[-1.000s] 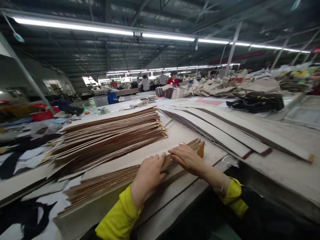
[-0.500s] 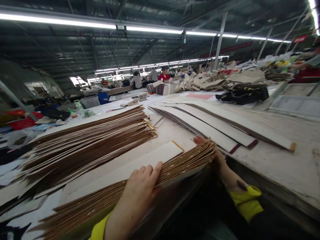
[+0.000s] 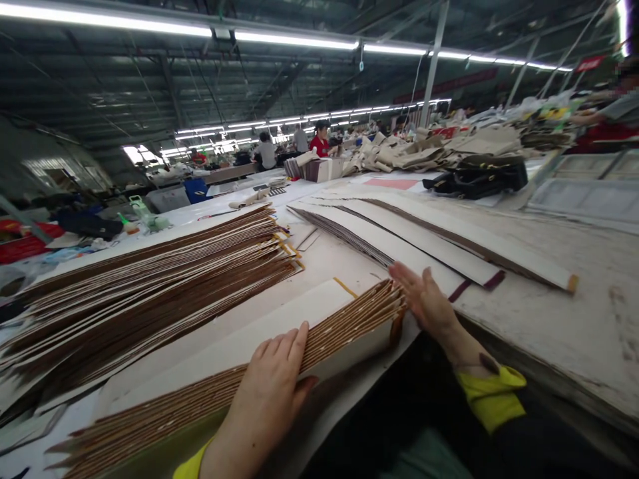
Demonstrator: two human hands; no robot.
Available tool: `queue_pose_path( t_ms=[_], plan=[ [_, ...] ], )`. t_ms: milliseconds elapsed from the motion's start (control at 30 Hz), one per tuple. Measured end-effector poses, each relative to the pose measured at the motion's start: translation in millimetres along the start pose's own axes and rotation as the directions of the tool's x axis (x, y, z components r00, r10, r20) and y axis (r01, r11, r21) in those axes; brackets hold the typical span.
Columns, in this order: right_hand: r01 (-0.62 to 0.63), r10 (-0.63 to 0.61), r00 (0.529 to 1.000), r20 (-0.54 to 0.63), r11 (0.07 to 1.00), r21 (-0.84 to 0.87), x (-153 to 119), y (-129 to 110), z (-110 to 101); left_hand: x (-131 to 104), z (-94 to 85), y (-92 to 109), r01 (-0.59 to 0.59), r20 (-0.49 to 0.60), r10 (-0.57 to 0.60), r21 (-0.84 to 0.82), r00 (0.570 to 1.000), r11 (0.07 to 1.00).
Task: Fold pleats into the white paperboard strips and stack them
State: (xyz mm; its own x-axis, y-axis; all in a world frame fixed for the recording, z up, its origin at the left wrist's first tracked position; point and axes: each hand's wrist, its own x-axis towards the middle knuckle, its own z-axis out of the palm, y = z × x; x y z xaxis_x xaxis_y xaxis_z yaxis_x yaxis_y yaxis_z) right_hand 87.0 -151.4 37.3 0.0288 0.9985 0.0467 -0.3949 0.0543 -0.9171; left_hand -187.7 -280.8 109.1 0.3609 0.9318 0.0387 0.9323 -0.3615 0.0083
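Note:
A bundle of long brown-edged strips (image 3: 344,324) stands on its edge along the table's front. My left hand (image 3: 273,379) grips it near the middle, fingers over the top edges and thumb on the near side. At the bundle's right end, my right hand (image 3: 428,301) is open, fingers extended and palm turned toward the strip ends; whether it touches them I cannot tell. Just behind the bundle lies a flat white strip (image 3: 259,329) with a yellow end. Farther left is a fanned pile of white and brown strips (image 3: 164,313), some with yellow ends.
White strips with maroon or yellow ends (image 3: 394,243) lie in rows behind my right hand. A black bag (image 3: 476,176) and heaped beige material (image 3: 399,153) are farther back. The table edge (image 3: 529,359) runs along the lower right. Other people work in the background.
My right hand has come out from behind the bundle's right end and opened with its fingers extended. The strip ends look more even. My left hand keeps its hold.

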Motion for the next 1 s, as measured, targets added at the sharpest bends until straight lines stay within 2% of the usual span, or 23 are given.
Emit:
queue_pose_path(
  t_ms=[133, 200, 300, 367, 467, 533, 600, 667, 700, 767, 800, 833, 900, 933, 967, 1000],
  plan=[
    [-0.144, 0.143, 0.967, 0.209, 0.989, -0.009, -15, 9, 23, -2, 3.5, -1, -0.013, -0.021, 0.013, 0.01, 1.0, 1.0],
    [-0.148, 0.141, 0.968, 0.205, 0.989, 0.015, -15, 10, 22, -1, 3.7, -2, -0.012, -0.025, 0.012, 0.009, 1.0, 1.0],
    [-0.063, 0.057, 0.994, 0.095, 0.996, 0.056, -13, 8, 18, -1, 2.3, -1, -0.01, -0.018, 0.01, -0.002, 1.0, 1.0],
    [-0.064, 0.058, 0.991, 0.118, 0.997, 0.05, -17, 8, 24, -1, 1.5, 1, -0.008, -0.008, 0.008, -0.013, 1.0, 1.0],
    [-0.137, 0.132, 0.969, 0.209, 0.991, 0.006, -28, 15, 42, -2, 1.1, 3, 0.01, 0.015, -0.01, -0.028, 1.0, 1.0],
    [-0.162, 0.171, 0.963, 0.211, 0.985, -0.06, -31, 18, 52, -1, 0.2, 2, 0.014, 0.023, -0.013, -0.027, 1.0, 1.0],
    [-0.084, 0.119, 0.977, 0.179, 0.979, -0.188, -31, 15, 57, 0, -2.5, 1, 0.004, 0.004, -0.004, -0.017, 1.0, 1.0],
    [0.126, -0.073, 0.984, 0.163, 0.932, -0.341, -33, 2, 60, 1, -6.5, 1, 0.005, -0.042, -0.005, 0.003, 0.999, 1.0],
    [0.274, -0.221, 0.96, 0.173, 0.872, -0.406, -35, -7, 62, 1, -8.4, 1, 0.015, -0.073, -0.014, 0.017, 0.997, 1.0],
    [0.507, -0.463, 0.86, 0.213, 0.729, -0.46, -41, -25, 68, 2, -10.5, 3, 0.035, -0.135, -0.029, 0.043, 0.99, 0.998],
    [0.673, -0.607, 0.725, 0.325, 0.525, -0.521, -44, -31, 72, 3, -10.2, 5, 0.038, -0.158, -0.029, 0.053, 0.987, 0.998],
    [0.767, -0.644, 0.612, 0.46, 0.34, -0.544, -47, -33, 77, 4, -8.8, 7, 0.035, -0.171, -0.024, 0.064, 0.985, 0.997],
    [0.88, -0.563, 0.401, 0.723, 0.02, -0.474, -47, -28, 88, 8, -4.1, 11, 0.028, -0.177, -0.012, 0.086, 0.984, 0.996],
    [0.898, -0.488, 0.343, 0.802, -0.079, -0.432, -46, -21, 94, 10, -1.6, 11, 0.027, -0.184, -0.009, 0.093, 0.983, 0.995],
    [0.902, -0.426, 0.312, 0.849, -0.147, -0.405, -43, -12, 99, 11, 0.6, 11, 0.027, -0.193, -0.008, 0.096, 0.981, 0.995],
    [0.897, -0.384, 0.303, 0.872, -0.194, -0.397, -41, -3, 103, 11, 1.9, 9, 0.027, -0.202, -0.007, 0.098, 0.979, 0.995]
  ],
)
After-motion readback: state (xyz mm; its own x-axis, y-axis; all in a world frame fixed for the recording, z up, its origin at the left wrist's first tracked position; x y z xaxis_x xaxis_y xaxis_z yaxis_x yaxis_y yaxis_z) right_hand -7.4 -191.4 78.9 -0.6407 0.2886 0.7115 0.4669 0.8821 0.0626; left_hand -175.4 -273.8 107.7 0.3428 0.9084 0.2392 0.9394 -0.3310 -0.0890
